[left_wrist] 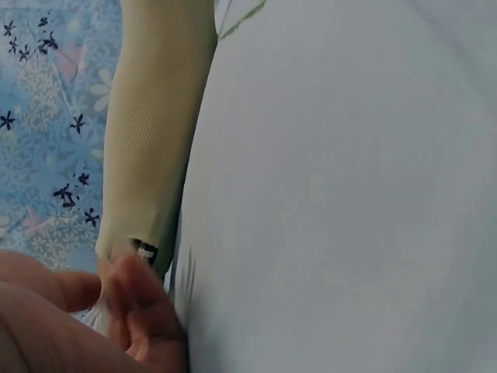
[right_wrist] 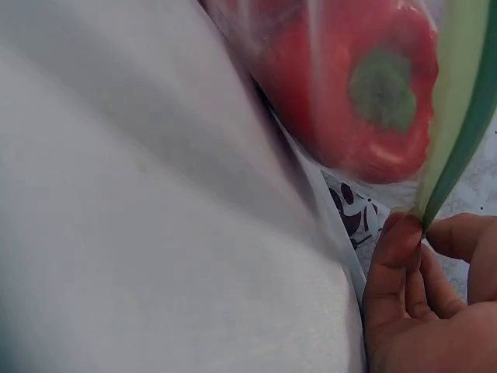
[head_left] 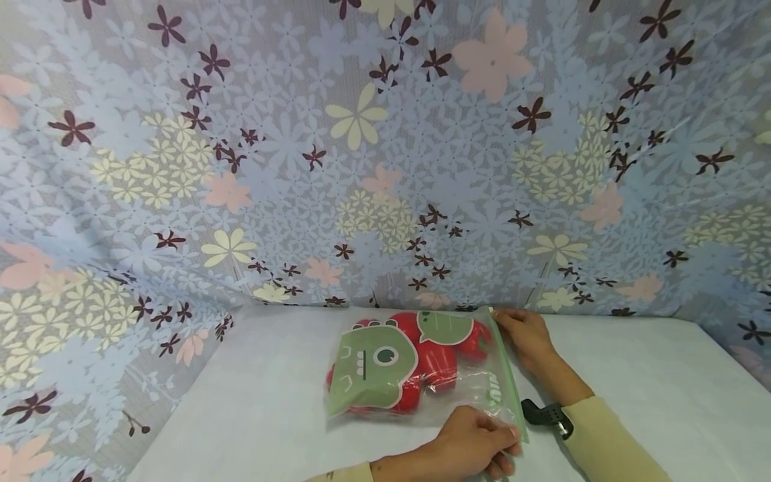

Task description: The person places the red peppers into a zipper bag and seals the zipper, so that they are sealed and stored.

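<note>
A clear plastic zip bag [head_left: 373, 371] with a green cartoon monster print lies on the white table, its green zip edge [head_left: 509, 378] toward the right. Inside are several red bell peppers [head_left: 438, 365]; one pepper [right_wrist: 311, 101] shows its green stem end through the plastic in the right wrist view. At the far end of the zip edge, my right hand [head_left: 529, 340] pinches the corner between thumb and fingers. My left hand [head_left: 466, 443] pinches the bag near the zip edge's near corner. In the left wrist view, a bit of clear plastic shows between the left hand's [left_wrist: 147, 318] fingers.
The white tabletop [head_left: 241, 402] extends to both sides of the bag. Flower-patterned cloth [head_left: 385, 167] hangs behind the table and along its sides. A black strap [head_left: 545, 414] is worn at the right wrist, over a beige sleeve [head_left: 602, 435].
</note>
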`<state>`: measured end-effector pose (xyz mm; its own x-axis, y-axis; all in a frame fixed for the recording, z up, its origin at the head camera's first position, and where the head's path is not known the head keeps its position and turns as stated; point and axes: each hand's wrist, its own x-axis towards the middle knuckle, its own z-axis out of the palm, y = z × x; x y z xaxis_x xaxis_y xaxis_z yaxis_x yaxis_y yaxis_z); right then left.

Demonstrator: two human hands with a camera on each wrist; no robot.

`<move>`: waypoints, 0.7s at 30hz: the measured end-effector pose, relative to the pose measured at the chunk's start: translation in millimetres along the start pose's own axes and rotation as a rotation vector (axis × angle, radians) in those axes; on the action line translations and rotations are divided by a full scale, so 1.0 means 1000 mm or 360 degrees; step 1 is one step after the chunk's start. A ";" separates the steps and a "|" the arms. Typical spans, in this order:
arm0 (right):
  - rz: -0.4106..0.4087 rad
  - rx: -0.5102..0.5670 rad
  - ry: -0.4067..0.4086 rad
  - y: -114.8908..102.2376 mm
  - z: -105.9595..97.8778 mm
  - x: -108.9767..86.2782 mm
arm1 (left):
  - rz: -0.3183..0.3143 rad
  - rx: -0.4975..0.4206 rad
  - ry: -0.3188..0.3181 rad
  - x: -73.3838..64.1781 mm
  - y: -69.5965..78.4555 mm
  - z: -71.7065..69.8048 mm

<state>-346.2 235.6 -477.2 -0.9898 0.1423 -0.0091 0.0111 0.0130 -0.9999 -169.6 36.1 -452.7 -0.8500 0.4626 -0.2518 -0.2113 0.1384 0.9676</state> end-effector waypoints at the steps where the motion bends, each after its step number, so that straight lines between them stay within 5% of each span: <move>1: 0.0002 0.0015 -0.0013 0.000 0.000 -0.001 | -0.0020 0.0033 -0.0027 -0.001 0.001 -0.001; 6: -0.0004 -0.0033 -0.0037 -0.001 0.000 -0.005 | -0.0137 0.0294 -0.0228 -0.006 0.005 -0.008; 10: -0.0041 -0.0255 -0.0084 -0.006 0.000 -0.011 | -0.0007 0.0498 -0.0333 -0.013 0.013 -0.022; 18: -0.0231 -0.0659 -0.0188 -0.020 -0.007 -0.034 | 0.0397 0.0776 -0.0119 -0.033 0.033 -0.061; 21: -0.0279 -0.0822 -0.0212 -0.026 -0.014 -0.045 | 0.0554 0.0780 -0.0030 -0.039 0.038 -0.078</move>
